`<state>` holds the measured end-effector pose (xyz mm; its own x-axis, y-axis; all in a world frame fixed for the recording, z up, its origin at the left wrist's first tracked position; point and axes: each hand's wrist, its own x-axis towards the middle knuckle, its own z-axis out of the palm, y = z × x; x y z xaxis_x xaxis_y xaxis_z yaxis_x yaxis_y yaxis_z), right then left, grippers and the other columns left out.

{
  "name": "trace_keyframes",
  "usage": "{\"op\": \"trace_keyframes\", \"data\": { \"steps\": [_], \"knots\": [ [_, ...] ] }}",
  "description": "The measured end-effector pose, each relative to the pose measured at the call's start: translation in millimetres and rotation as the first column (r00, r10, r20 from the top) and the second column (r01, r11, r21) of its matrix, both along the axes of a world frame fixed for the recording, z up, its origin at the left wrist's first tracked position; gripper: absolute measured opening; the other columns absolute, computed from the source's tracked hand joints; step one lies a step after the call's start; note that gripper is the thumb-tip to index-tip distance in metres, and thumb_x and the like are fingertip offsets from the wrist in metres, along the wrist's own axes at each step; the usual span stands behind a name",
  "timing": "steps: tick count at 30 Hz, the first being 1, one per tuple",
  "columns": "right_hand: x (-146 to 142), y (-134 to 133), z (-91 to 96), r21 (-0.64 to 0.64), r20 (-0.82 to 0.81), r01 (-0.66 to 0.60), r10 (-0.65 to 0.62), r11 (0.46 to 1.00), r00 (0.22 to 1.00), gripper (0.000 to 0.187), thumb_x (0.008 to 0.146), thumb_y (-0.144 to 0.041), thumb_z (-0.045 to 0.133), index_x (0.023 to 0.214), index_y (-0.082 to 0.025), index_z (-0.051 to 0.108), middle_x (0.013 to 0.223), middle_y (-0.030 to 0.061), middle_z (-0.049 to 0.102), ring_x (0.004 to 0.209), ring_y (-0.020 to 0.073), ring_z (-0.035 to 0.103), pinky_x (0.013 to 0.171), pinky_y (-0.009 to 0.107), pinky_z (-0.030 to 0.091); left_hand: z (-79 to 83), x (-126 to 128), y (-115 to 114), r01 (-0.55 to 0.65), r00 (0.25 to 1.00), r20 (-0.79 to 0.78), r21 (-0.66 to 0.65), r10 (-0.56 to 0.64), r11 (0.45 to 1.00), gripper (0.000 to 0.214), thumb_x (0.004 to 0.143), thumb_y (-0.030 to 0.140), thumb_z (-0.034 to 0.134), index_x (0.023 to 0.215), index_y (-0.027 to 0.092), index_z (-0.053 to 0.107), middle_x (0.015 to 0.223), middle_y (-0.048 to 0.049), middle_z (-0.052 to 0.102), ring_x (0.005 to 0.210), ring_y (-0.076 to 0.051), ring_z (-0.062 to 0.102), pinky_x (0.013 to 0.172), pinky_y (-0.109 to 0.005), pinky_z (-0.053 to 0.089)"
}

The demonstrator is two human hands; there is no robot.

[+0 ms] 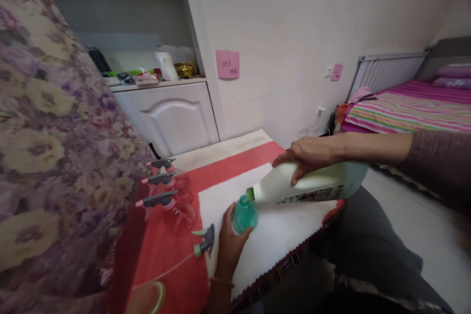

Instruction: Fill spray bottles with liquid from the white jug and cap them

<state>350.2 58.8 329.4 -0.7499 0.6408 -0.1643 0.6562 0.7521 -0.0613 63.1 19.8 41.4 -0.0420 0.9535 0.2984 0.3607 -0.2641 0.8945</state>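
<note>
My left hand (230,240) is wrapped round a small teal bottle (244,214) that stands upright on a white cloth (272,230). My right hand (307,156) grips a large white jug (312,184), tipped on its side with its green spout touching the teal bottle's open mouth. A grey and green spray head (206,241) with a thin clear tube lies on the cloth, just left of my left hand.
Three clear pink spray bottles (169,196) with grey triggers stand on the red tablecloth (172,265) at the left. A flowered curtain (47,132) hangs on the far left. Behind are a white cabinet (169,117), a radiator (386,71) and a striped bed (412,108).
</note>
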Motion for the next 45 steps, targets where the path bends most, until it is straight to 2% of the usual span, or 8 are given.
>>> {"op": "trace_keyframes", "data": {
  "steps": [12,18,27,30,33,37,41,45],
  "knots": [
    [16,-1,-21.0,-0.038,-0.128,0.061,-0.066,0.997,0.99,0.058,0.08,-0.051,0.069,0.131,-0.025,0.059,0.084,0.0041,0.074,0.067,0.0191,0.066,0.061,0.027,0.041,5.8,-1,-4,0.025,0.996,-0.083,-0.024,-0.027,0.999,0.074,0.073,0.023,0.069,0.14,0.025,0.038,0.144,-0.0099,0.046,0.132,-0.029,0.045,0.112,-0.048,0.035],
    [24,-7,-32.3,-0.072,-0.189,0.105,-0.117,0.992,0.975,0.054,0.081,-0.044,0.069,0.13,-0.024,0.06,0.095,0.0055,0.074,0.072,0.0201,0.067,0.063,0.027,0.043,7.0,0,-3,0.026,0.994,-0.101,-0.027,-0.029,0.999,0.074,0.073,0.023,0.068,0.141,0.025,0.037,0.145,-0.0093,0.045,0.134,-0.029,0.043,0.113,-0.049,0.033],
    [45,1,-57.2,-0.362,-0.368,0.153,-0.292,0.919,0.883,0.062,0.078,-0.044,0.071,0.135,-0.027,0.055,0.087,0.0006,0.072,0.057,0.0121,0.06,0.048,0.02,0.042,5.5,0,-3,0.027,0.998,-0.054,-0.028,-0.028,0.999,0.075,0.073,0.025,0.071,0.14,0.027,0.037,0.144,-0.009,0.045,0.134,-0.029,0.042,0.113,-0.05,0.033],
    [44,13,-64.2,-0.465,-0.497,0.194,-0.436,0.864,0.75,0.068,0.074,-0.041,0.074,0.137,-0.028,0.053,0.1,0.0025,0.071,0.059,0.0117,0.058,0.042,0.019,0.04,8.8,2,-5,0.015,0.998,-0.058,-0.041,-0.018,0.999,0.074,0.073,0.024,0.07,0.139,0.026,0.038,0.144,-0.0095,0.045,0.134,-0.029,0.043,0.112,-0.05,0.034],
    [36,33,-79.5,-0.499,-0.672,0.199,-0.522,0.843,0.526,0.069,0.071,-0.037,0.075,0.136,-0.026,0.053,0.104,0.0038,0.07,0.066,0.0135,0.06,0.045,0.019,0.043,11.1,2,-6,-0.011,0.998,-0.058,-0.071,0.007,0.997,0.074,0.071,0.025,0.071,0.139,0.024,0.04,0.144,-0.0109,0.045,0.132,-0.031,0.045,0.11,-0.049,0.037],
    [13,63,-111.2,-0.487,-0.845,0.144,-0.506,0.861,0.171,0.068,0.069,-0.031,0.076,0.133,-0.023,0.054,0.122,0.0056,0.064,0.098,0.0217,0.063,0.077,0.029,0.054,10.1,1,-6,-0.012,0.998,-0.06,-0.098,0.006,0.995,0.075,0.07,0.026,0.071,0.139,0.024,0.04,0.143,-0.0112,0.047,0.131,-0.031,0.046,0.109,-0.048,0.038],
    [-21,80,-141.0,-0.458,-0.884,0.051,-0.461,0.887,0.078,0.077,0.072,-0.028,0.069,0.143,-0.025,0.039,0.143,0.0063,0.049,0.12,0.0251,0.054,0.096,0.037,0.048,7.1,-1,-6,-0.01,0.997,-0.077,-0.089,0.003,0.996,0.074,0.071,0.025,0.071,0.139,0.023,0.04,0.143,-0.0112,0.047,0.134,-0.03,0.043,0.113,-0.048,0.033],
    [-53,84,-171.4,-0.473,-0.881,0.065,-0.473,0.879,-0.013,0.088,0.073,-0.033,0.065,0.149,-0.023,0.022,0.144,0.0107,0.046,0.125,0.0266,0.05,0.1,0.039,0.045,6.0,-2,-6,0.001,0.998,-0.058,-0.101,-0.007,0.995,0.075,0.072,0.025,0.071,0.139,0.024,0.038,0.145,-0.0107,0.045,0.134,-0.029,0.043,0.112,-0.048,0.034]
  ]
}}
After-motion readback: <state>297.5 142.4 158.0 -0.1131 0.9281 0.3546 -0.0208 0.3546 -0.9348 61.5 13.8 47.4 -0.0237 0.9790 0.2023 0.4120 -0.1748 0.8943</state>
